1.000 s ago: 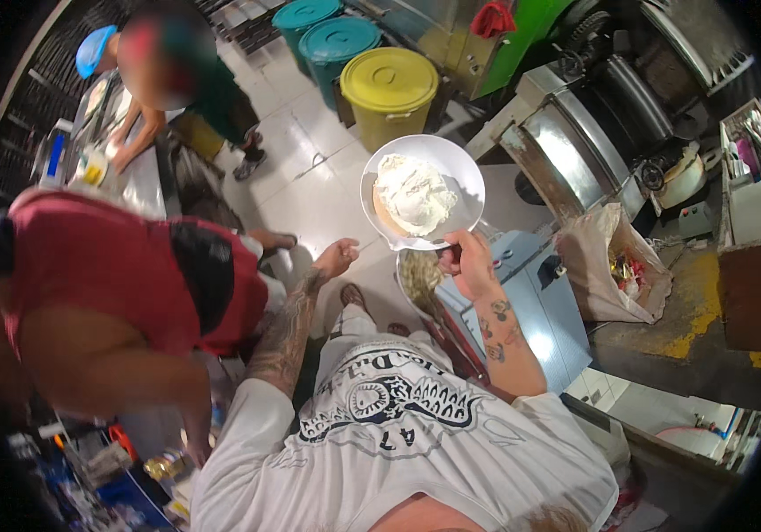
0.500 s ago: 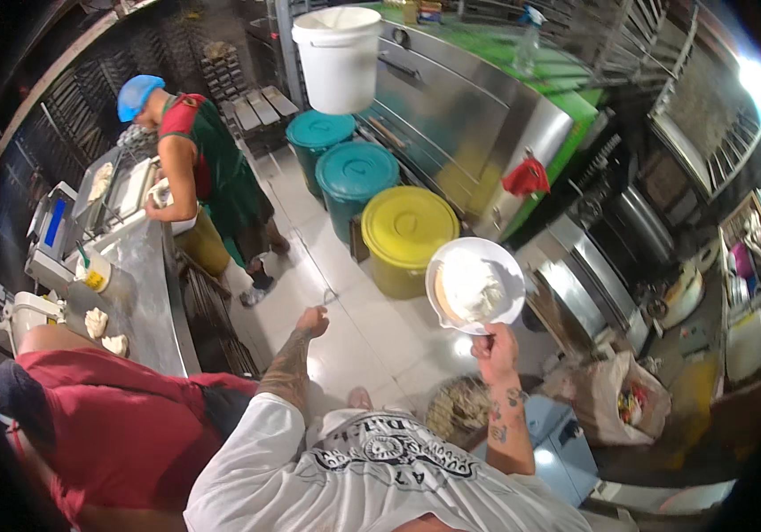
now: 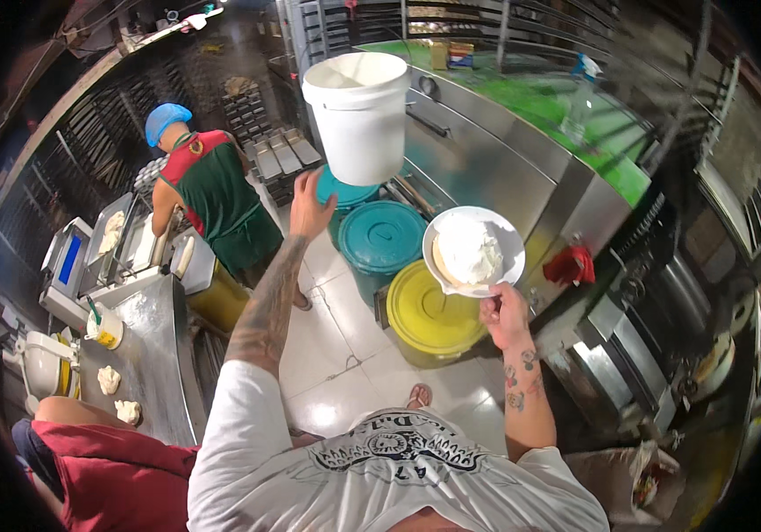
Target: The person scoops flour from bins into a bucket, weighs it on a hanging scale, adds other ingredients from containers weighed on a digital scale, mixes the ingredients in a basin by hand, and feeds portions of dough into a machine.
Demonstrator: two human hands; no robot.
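Observation:
My right hand [image 3: 506, 316] grips the rim of a white bowl [image 3: 515, 255] by its near edge. Inside the bowl sit a white creamy mound [image 3: 472, 254] and a tan layer that shows along its left side. My left hand [image 3: 312, 206] is stretched out ahead with the fingers apart and holds nothing. It is nearest to a tall white bucket [image 3: 358, 124], beside its lower left; whether the fingers touch it I cannot tell. Below the bucket are two teal lidded bins [image 3: 380, 238], and a yellow lidded bin [image 3: 434, 310] stands closer, under the bowl.
A co-worker [image 3: 221, 195] in a blue hair cover stands at the far left by a steel table [image 3: 154, 328] with dough lumps [image 3: 109, 379] and a scale [image 3: 68, 257]. Someone in red [image 3: 114, 470] is close at my left. A steel cabinet [image 3: 505, 168] runs behind the bins.
My left hand has risen and reached forward to the white bucket. The bowl stays in my right hand. My view has shifted, with the bins and bucket now nearer. The co-worker has turned away.

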